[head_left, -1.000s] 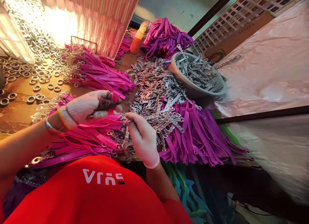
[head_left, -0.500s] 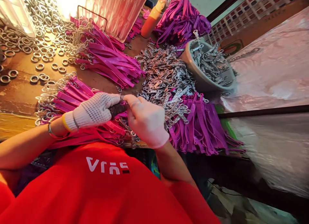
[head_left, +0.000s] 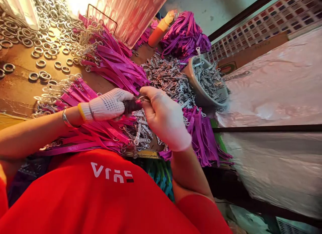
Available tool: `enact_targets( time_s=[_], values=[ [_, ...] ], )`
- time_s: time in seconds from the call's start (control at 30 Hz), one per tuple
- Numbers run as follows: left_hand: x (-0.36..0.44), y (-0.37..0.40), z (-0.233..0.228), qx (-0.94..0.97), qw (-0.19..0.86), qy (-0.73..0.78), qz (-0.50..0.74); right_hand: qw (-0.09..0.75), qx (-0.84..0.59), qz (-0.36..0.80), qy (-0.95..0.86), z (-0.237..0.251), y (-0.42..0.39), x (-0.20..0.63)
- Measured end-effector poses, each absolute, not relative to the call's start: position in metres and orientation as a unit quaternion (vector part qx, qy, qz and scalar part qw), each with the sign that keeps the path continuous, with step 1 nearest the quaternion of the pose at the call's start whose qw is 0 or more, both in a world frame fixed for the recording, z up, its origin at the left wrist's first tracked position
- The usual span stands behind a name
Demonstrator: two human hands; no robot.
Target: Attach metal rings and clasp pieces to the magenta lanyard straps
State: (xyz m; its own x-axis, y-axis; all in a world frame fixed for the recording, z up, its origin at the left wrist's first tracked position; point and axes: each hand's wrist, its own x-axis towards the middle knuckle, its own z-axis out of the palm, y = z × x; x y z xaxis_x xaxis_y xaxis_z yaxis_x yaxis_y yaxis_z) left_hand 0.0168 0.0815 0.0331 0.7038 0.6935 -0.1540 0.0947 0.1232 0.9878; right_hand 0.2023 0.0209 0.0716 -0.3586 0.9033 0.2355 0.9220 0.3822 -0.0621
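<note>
My left hand (head_left: 107,104), in a white dotted glove, is closed around a dark, black-wrapped piece (head_left: 132,106) whose exact kind I cannot make out. Against its right end, my right hand (head_left: 167,121), in a plain white glove, pinches a metal ring (head_left: 144,98). A bit of pink shows where the two pieces meet. Beneath the hands lie pink straps (head_left: 100,130) with rings at their left ends. Small silver metal links (head_left: 142,130) are heaped under and behind my right hand.
Loose rings (head_left: 44,76) cover the left of the table. A grey bucket (head_left: 192,73) of metal links lies tilted at right. Purple straps (head_left: 205,140) hang over the front edge. An orange bottle (head_left: 158,32) and a purple strap bundle (head_left: 184,36) stand at the back.
Both hands have moved right, and the right hand has turned and opened a gap from the left. A ring now shows between the right fingers. The view has shifted slightly.
</note>
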Motion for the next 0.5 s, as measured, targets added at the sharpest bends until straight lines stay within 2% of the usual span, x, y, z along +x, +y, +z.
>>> enact_targets(
  time_s=[0.1,0.23,0.37,0.5],
  values=[
    [0.014,0.079,0.031,0.654,0.638,0.31,0.264,0.087,-0.554,-0.001,-0.828,0.081,0.029,0.206],
    [0.015,0.074,0.035,0.698,0.568,0.327,0.289,0.018,-0.573,-0.003,-0.819,0.077,0.037,0.204],
    [0.016,0.071,0.036,0.751,0.513,0.317,0.269,-0.023,-0.57,-0.063,-0.819,0.058,0.03,0.199],
    [0.02,0.071,0.033,0.754,0.524,0.303,0.256,-0.006,-0.573,-0.15,-0.806,0.04,0.017,0.195]
  ],
)
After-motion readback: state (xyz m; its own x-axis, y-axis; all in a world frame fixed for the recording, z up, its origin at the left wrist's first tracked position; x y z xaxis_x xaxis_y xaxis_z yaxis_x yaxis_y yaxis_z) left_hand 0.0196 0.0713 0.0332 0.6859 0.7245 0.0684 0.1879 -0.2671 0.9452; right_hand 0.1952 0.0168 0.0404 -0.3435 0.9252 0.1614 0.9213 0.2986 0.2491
